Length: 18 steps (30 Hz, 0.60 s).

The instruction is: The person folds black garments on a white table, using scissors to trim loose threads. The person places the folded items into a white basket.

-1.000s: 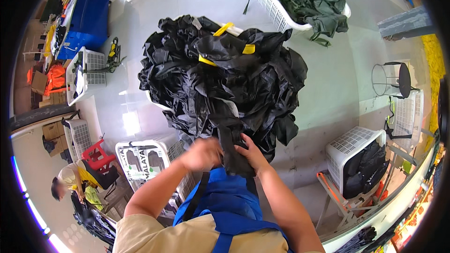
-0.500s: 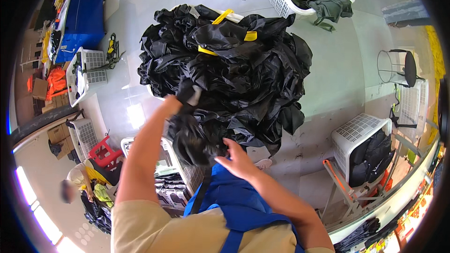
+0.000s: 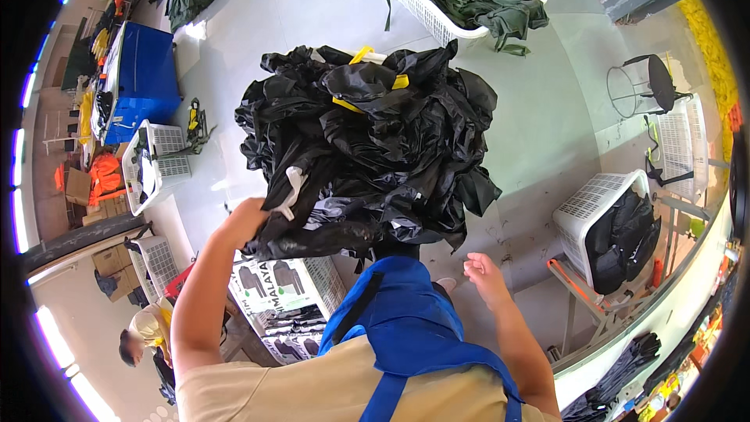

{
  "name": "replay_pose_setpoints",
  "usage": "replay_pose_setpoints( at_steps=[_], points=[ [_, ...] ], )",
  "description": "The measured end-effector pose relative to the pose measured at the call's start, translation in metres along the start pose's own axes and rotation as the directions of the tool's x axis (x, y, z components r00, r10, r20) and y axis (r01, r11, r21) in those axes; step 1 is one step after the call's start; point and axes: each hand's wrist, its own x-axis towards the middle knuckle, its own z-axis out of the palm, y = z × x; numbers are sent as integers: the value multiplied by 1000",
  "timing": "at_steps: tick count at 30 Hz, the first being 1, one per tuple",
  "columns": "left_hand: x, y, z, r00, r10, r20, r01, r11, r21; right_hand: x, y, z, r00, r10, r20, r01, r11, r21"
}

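A large heap of black, shiny fabric is in front of me, with yellow strips and a bit of white rim showing at its far side. My left hand is closed on a black fabric piece at the heap's near left; its fingers are partly hidden by the cloth. A white strip lies on the fabric next to that hand. To the right of the heap, apart from it, my right hand hangs in the air, fingers loosely bent, holding nothing.
Below my left arm stands a white basket with printed packages. A white basket of dark green fabric is at the far side. Another with black items stands at right, near a metal frame. A person is at lower left.
My right hand has left the black fabric and moved right. My left hand has come nearer and left, drawing fabric along; the white strip now shows there. My view has shifted.
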Motion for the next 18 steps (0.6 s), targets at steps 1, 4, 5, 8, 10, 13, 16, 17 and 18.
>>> replay_pose_setpoints(
  at_steps=[1,4,5,8,10,13,16,17,18],
  points=[
    [-11,-16,0,1000,23,-2,-23,1000,-15,-4,-2,4,1000,-8,15,8,1000,4],
    [-75,-5,-12,996,63,-67,-64,998,0,-6,-13,16,995,-58,83,54,997,48],
    [-100,-10,-22,997,12,-76,-17,998,-68,-8,-16,22,993,-63,100,62,998,20],
    [-187,-83,-106,913,136,-386,-228,952,-203,-6,-44,49,969,-148,195,139,989,58],
    [-293,-31,-135,774,379,-507,-158,891,425,-17,-83,72,923,-260,283,223,962,157],
    [-361,15,-156,591,538,-601,-224,825,519,-73,-166,82,529,-655,540,457,756,470],
    [-360,60,-149,434,739,-515,-398,670,626,-159,-227,51,182,-703,688,340,701,627],
    [-349,98,-144,362,827,-429,-486,561,671,-190,-234,26,145,-705,695,333,696,636],
    [-336,140,-133,278,903,-327,-574,429,698,-210,-223,9,63,-770,635,385,606,697]
  ],
)
